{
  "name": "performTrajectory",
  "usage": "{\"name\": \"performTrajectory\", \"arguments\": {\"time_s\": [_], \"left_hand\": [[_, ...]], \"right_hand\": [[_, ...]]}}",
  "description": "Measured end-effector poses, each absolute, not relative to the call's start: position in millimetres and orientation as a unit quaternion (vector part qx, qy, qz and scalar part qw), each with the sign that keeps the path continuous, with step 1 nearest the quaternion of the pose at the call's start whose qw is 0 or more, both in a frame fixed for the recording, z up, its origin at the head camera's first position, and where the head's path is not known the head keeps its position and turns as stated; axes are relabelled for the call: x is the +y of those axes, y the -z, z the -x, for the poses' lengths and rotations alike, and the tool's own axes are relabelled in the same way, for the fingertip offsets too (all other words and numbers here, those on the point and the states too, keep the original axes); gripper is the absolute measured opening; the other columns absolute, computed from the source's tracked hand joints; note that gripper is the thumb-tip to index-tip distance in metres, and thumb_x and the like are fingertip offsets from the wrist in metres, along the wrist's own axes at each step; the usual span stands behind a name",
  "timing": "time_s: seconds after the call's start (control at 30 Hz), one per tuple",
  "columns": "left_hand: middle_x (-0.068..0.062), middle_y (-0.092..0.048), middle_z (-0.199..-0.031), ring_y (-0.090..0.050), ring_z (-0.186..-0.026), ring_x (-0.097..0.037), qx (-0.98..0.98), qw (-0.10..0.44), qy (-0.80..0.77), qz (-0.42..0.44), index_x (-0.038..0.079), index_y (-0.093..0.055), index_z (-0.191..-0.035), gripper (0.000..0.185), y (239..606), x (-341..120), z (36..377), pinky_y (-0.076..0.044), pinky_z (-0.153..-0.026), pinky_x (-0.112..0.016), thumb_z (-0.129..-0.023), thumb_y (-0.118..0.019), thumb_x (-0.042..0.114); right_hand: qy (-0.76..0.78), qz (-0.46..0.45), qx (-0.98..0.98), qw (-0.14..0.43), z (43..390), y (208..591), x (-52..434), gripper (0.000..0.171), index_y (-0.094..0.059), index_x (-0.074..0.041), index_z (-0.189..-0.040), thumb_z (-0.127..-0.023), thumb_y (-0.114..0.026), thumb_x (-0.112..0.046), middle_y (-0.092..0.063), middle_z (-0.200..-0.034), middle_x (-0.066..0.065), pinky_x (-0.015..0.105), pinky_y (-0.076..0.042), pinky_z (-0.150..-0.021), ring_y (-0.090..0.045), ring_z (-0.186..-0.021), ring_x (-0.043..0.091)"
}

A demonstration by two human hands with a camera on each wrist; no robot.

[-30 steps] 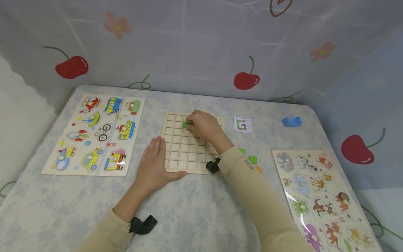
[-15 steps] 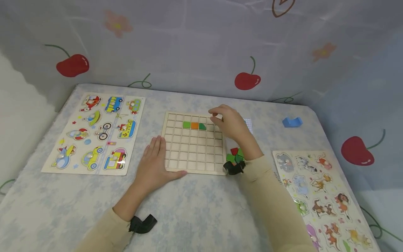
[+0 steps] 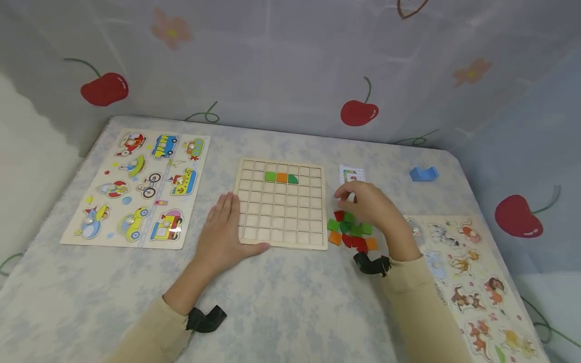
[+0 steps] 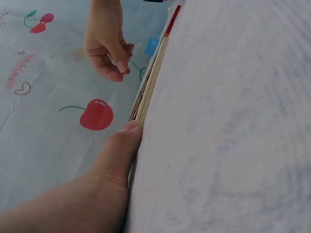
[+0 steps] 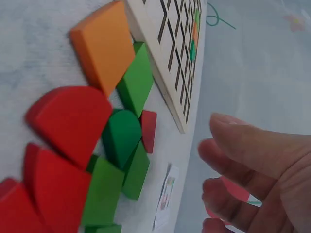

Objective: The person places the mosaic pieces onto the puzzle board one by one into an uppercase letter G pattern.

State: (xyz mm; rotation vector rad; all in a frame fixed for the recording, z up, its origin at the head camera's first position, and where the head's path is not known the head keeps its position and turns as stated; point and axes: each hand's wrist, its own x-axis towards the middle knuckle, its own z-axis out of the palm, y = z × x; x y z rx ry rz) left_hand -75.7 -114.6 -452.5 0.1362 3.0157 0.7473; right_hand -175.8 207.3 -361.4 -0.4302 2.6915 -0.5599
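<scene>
Grid board (image 3: 281, 209) lies flat mid-surface, braced at its left edge by the flat left hand (image 3: 221, 234); right hand (image 3: 369, 204) hovers over loose tiles (image 3: 351, 232), fingers loosely curled, empty

A pile of red, green and orange wooden pieces (image 3: 351, 233) lies just right of the gridded wooden board (image 3: 281, 222).
</scene>
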Motion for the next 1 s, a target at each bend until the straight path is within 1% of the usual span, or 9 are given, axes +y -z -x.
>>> {"name": "performTrajectory", "arguments": {"time_s": [0.07, 0.17, 0.23, 0.33, 0.43, 0.57, 0.77, 0.87, 1.0], "left_hand": [[-0.017, -0.004, -0.167, -0.001, -0.156, -0.033, 0.969, 0.017, -0.241, -0.046, 0.0, -0.005, -0.159, 0.141, 452, -114, 77, -0.009, -0.126, -0.052, -0.064, -0.065, 0.087], [-0.017, -0.002, -0.167, 0.001, -0.156, -0.033, 0.968, 0.026, -0.243, -0.051, 0.0, -0.003, -0.159, 0.141, 451, -113, 82, -0.008, -0.126, -0.052, -0.065, -0.062, 0.088], [-0.017, -0.002, -0.168, 0.001, -0.156, -0.032, 0.971, 0.019, -0.233, -0.049, 0.001, -0.003, -0.159, 0.142, 449, -115, 87, -0.009, -0.126, -0.052, -0.064, -0.061, 0.089], [-0.016, -0.002, -0.168, 0.001, -0.156, -0.032, 0.971, -0.001, -0.233, -0.052, 0.002, -0.003, -0.159, 0.141, 443, -118, 99, -0.008, -0.126, -0.052, -0.064, -0.061, 0.089], [-0.015, -0.002, -0.168, 0.002, -0.156, -0.031, 0.971, -0.01, -0.234, -0.051, 0.002, -0.003, -0.159, 0.142, 442, -116, 102, -0.009, -0.126, -0.052, -0.063, -0.059, 0.091], [-0.016, -0.002, -0.168, 0.002, -0.156, -0.032, 0.97, 0.009, -0.238, -0.041, 0.002, -0.003, -0.159, 0.141, 449, -109, 87, -0.01, -0.126, -0.051, -0.064, -0.058, 0.092], [-0.019, -0.004, -0.167, -0.001, -0.156, -0.034, 0.967, 0.052, -0.246, -0.033, -0.002, -0.007, -0.158, 0.14, 459, -102, 55, -0.011, -0.126, -0.053, -0.065, -0.06, 0.089], [-0.019, -0.007, -0.167, -0.003, -0.156, -0.034, 0.971, 0.034, -0.234, -0.031, -0.001, -0.01, -0.158, 0.139, 458, -105, 55, -0.012, -0.126, -0.052, -0.065, -0.062, 0.088], [-0.019, -0.007, -0.167, -0.003, -0.156, -0.034, 0.973, 0.011, -0.228, -0.041, -0.002, -0.01, -0.158, 0.138, 450, -113, 67, -0.012, -0.126, -0.052, -0.066, -0.064, 0.086]], "right_hand": [[0.201, 0.154, 0.948, 0.194, 171, 361, 214, 0.019, -0.07, -0.014, -0.113, -0.095, -0.066, -0.018, -0.067, -0.104, 0.003, 0.034, -0.053, -0.074, -0.056, -0.089, 0.023], [0.205, 0.159, 0.941, 0.215, 166, 360, 221, 0.018, -0.071, -0.014, -0.11, -0.093, -0.07, -0.016, -0.067, -0.102, 0.004, 0.033, -0.052, -0.074, -0.057, -0.087, 0.022], [0.21, 0.166, 0.936, 0.229, 166, 359, 221, 0.02, -0.071, -0.013, -0.111, -0.092, -0.071, -0.017, -0.066, -0.105, 0.005, 0.031, -0.052, -0.074, -0.057, -0.087, 0.02], [0.209, 0.164, 0.936, 0.23, 172, 355, 224, 0.023, -0.069, -0.013, -0.114, -0.092, -0.071, -0.018, -0.065, -0.107, 0.006, 0.032, -0.051, -0.072, -0.057, -0.087, 0.021], [0.208, 0.156, 0.938, 0.23, 172, 354, 229, 0.025, -0.069, -0.013, -0.117, -0.092, -0.071, -0.018, -0.064, -0.108, 0.007, 0.031, -0.051, -0.072, -0.057, -0.09, 0.022], [0.207, 0.152, 0.938, 0.233, 157, 363, 237, 0.026, -0.069, -0.013, -0.117, -0.091, -0.071, -0.016, -0.064, -0.104, 0.006, 0.029, -0.051, -0.072, -0.056, -0.091, 0.022], [0.21, 0.132, 0.936, 0.25, 130, 382, 242, 0.022, -0.07, -0.015, -0.111, -0.089, -0.074, -0.015, -0.061, -0.094, 0.003, 0.028, -0.049, -0.068, -0.054, -0.087, 0.02], [0.218, 0.145, 0.935, 0.238, 131, 385, 239, 0.02, -0.07, -0.015, -0.109, -0.089, -0.074, -0.016, -0.06, -0.092, 0.002, 0.028, -0.048, -0.067, -0.054, -0.086, 0.019], [0.219, 0.161, 0.938, 0.215, 141, 384, 235, 0.017, -0.071, -0.017, -0.106, -0.09, -0.073, -0.016, -0.061, -0.091, 0.002, 0.029, -0.047, -0.068, -0.054, -0.083, 0.018]]}}
